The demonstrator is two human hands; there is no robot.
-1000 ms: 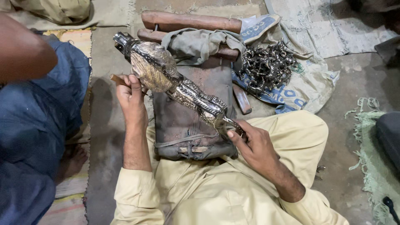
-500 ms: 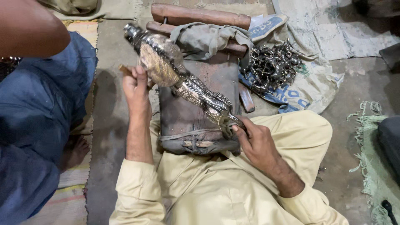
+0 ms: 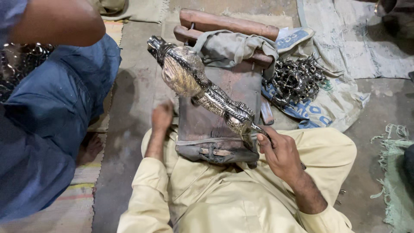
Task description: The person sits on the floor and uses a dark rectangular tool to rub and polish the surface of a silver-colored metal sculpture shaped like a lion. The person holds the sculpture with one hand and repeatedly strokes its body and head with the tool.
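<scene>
Gripping ornate metal vessel (image 3: 202, 88) with right hand (image 3: 278, 151); blue-printed sack (image 3: 327, 103) beside.

A long shiny metal piece (image 3: 202, 88) — fat and round near the top, thin and bumpy lower down — lies slanted across a brown leather pad (image 3: 215, 125), its thin end pointing down.

Your sleeves: pale yellow cloth, loose, creased, ending at the forearms.
Your trousers: same pale yellow, baggy, folded over both knees.
Your left hand (image 3: 162, 116): bare.
Your right hand (image 3: 279, 152): bare, no rings visible.
</scene>
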